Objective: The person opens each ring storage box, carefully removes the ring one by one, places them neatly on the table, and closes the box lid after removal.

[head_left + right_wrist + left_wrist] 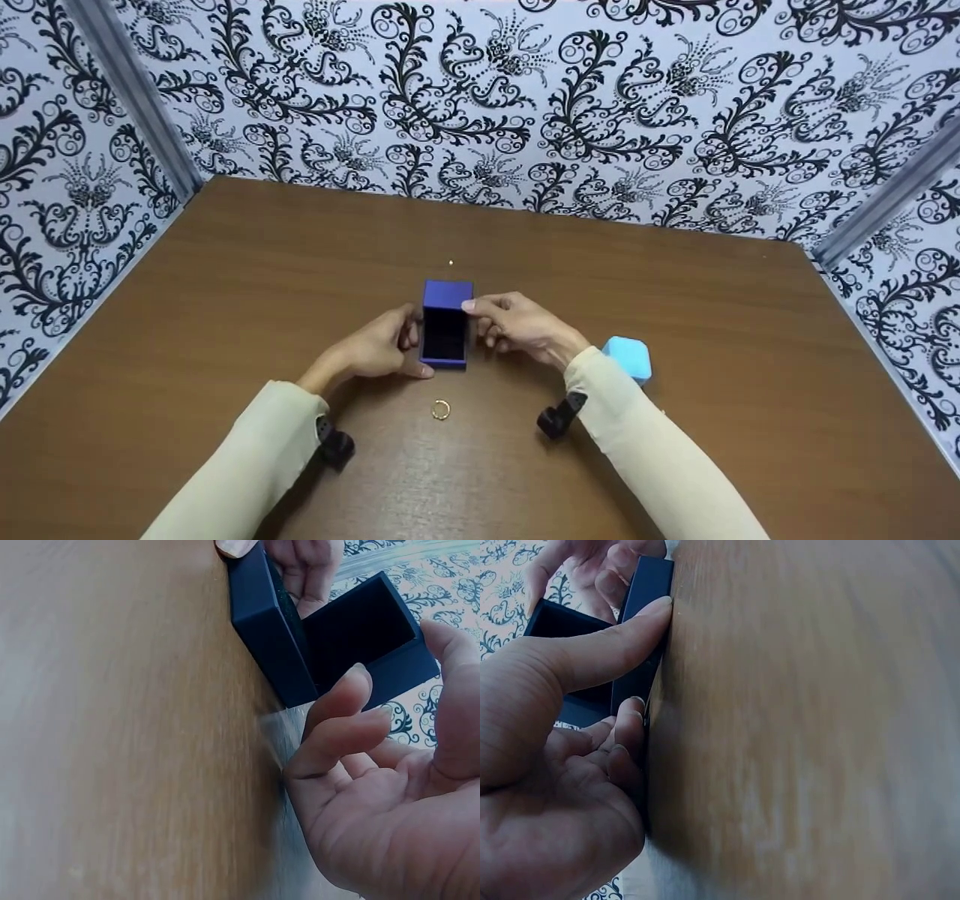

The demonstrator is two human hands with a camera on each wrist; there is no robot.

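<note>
A small dark-blue jewelry box (445, 360) stands in the middle of the table, its lid (448, 293) raised and its inside black. My left hand (379, 343) holds the box at its left side, the thumb (622, 645) across the near face and the other fingers curled at the side. On the opposite side, my right hand (525, 326) has its thumb (450, 649) on the lid's edge, with curled fingers beside the box. A gold ring (441, 409) lies on the wood just in front of the box.
A light-blue rounded box (628, 358) stands to the right, partly behind the right sleeve (637, 427). One tiny shiny bit (451, 262) lies beyond the jewelry box. Patterned walls (480, 112) bound the brown table (300, 225) at the back and sides.
</note>
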